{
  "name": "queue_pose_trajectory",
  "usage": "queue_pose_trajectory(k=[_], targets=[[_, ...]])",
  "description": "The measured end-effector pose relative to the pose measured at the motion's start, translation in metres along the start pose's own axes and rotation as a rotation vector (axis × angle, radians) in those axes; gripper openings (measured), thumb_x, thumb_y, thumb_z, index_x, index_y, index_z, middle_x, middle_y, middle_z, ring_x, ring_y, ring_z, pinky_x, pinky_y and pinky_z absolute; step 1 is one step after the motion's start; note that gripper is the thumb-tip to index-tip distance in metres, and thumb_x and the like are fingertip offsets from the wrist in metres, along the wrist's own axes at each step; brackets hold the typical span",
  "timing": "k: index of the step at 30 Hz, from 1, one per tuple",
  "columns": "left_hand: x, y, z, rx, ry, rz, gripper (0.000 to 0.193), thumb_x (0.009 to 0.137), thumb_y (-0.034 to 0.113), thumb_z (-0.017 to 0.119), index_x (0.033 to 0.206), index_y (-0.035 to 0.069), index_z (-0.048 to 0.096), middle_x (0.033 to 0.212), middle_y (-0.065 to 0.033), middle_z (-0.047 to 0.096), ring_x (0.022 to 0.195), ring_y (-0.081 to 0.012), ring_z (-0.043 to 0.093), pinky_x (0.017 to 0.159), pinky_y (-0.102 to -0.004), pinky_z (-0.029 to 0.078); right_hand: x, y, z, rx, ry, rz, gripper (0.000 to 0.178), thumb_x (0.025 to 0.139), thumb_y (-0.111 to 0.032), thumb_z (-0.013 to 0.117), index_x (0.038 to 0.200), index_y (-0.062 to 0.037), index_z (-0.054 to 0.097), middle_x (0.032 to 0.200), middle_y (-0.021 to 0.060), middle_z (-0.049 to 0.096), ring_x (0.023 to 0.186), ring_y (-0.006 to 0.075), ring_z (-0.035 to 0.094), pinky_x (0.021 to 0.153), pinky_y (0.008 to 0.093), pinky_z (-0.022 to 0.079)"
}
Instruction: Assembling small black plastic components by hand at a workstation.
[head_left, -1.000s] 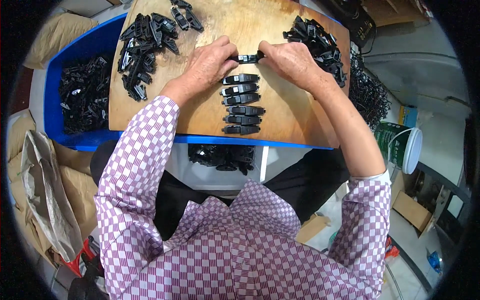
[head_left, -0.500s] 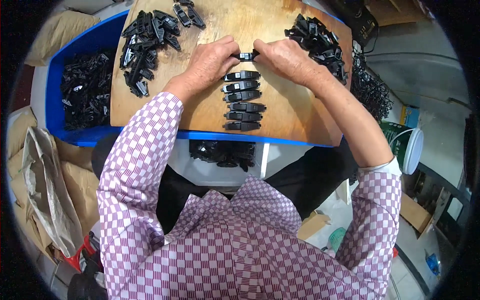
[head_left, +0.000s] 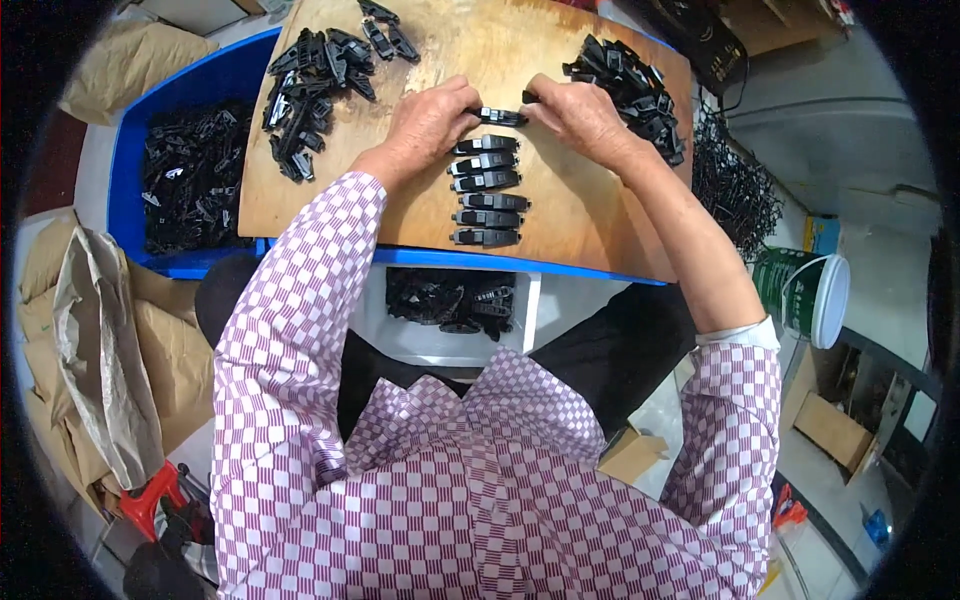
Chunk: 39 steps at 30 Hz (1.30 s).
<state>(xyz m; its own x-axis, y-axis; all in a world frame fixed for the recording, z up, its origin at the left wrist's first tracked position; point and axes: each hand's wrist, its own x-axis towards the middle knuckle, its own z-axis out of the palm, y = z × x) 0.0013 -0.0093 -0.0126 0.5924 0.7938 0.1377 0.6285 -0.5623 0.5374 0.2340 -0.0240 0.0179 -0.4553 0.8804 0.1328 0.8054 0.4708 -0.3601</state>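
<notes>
Over the wooden board (head_left: 560,215), left hand (head_left: 428,122) and right hand (head_left: 580,117) pinch one black clip (head_left: 498,116) between narrowed fingertips.

Blue plastic crate (head_left: 130,170) on the left, loose black plastic parts inside. White tray (head_left: 440,300) of black parts sits below the board edge. Green bucket (head_left: 805,292) with white lid at right. Tangled black wire pieces (head_left: 735,185) heaped beside the board's right end. Brown paper sacks (head_left: 100,340) at left, red stool (head_left: 150,495) near them, cardboard box (head_left: 825,430) lower right.
</notes>
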Motion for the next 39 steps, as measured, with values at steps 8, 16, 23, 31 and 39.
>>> queue_pose_trajectory(k=[8,16,23,31,39], targets=[[-0.001,-0.002,0.001,-0.039,0.038,0.041,0.013,0.088,0.013,0.065,0.099,0.007,0.062,0.095,-0.0080,0.061,0.088,-0.0307,0.064,0.075,-0.0421,0.050,0.006,-0.002,-0.005,-0.164,-0.229,-0.109,0.024,0.090,-0.026,0.064,0.095,-0.0044,0.053,0.070,0.0182,0.064,0.074,0.0379,0.066,0.065,0.0472,0.052],[0.000,-0.005,-0.002,-0.028,0.026,0.046,0.013,0.089,0.018,0.065,0.098,0.009,0.062,0.096,-0.0058,0.060,0.088,-0.0283,0.064,0.075,-0.0412,0.053,0.005,-0.013,0.007,-0.099,-0.158,-0.049,0.023,0.089,-0.026,0.064,0.092,-0.0051,0.054,0.071,0.0177,0.066,0.074,0.0387,0.067,0.065,0.0499,0.053],[0.000,-0.008,0.003,-0.021,0.049,0.053,0.014,0.088,0.014,0.065,0.100,0.007,0.062,0.096,-0.0078,0.061,0.087,-0.0309,0.064,0.074,-0.0420,0.052,0.008,-0.009,0.002,-0.063,-0.073,-0.184,0.026,0.089,-0.028,0.065,0.091,-0.0049,0.054,0.067,0.0170,0.065,0.070,0.0380,0.067,0.062,0.0472,0.054],[-0.002,-0.009,0.001,-0.013,0.051,0.065,0.013,0.089,0.020,0.065,0.098,0.010,0.063,0.094,-0.0045,0.060,0.087,-0.0263,0.065,0.075,-0.0395,0.054,0.001,-0.003,-0.003,-0.197,-0.185,-0.145,0.022,0.091,-0.023,0.064,0.094,-0.0047,0.053,0.068,0.0169,0.064,0.068,0.0354,0.066,0.059,0.0443,0.052],[0.000,-0.010,0.001,0.005,0.044,0.103,0.013,0.089,0.019,0.065,0.097,0.009,0.063,0.093,-0.0046,0.060,0.088,-0.0261,0.064,0.075,-0.0389,0.054,0.005,-0.010,-0.008,-0.157,-0.230,-0.163,0.023,0.090,-0.022,0.065,0.092,-0.0038,0.052,0.066,0.0169,0.063,0.069,0.0371,0.066,0.060,0.0451,0.052]])
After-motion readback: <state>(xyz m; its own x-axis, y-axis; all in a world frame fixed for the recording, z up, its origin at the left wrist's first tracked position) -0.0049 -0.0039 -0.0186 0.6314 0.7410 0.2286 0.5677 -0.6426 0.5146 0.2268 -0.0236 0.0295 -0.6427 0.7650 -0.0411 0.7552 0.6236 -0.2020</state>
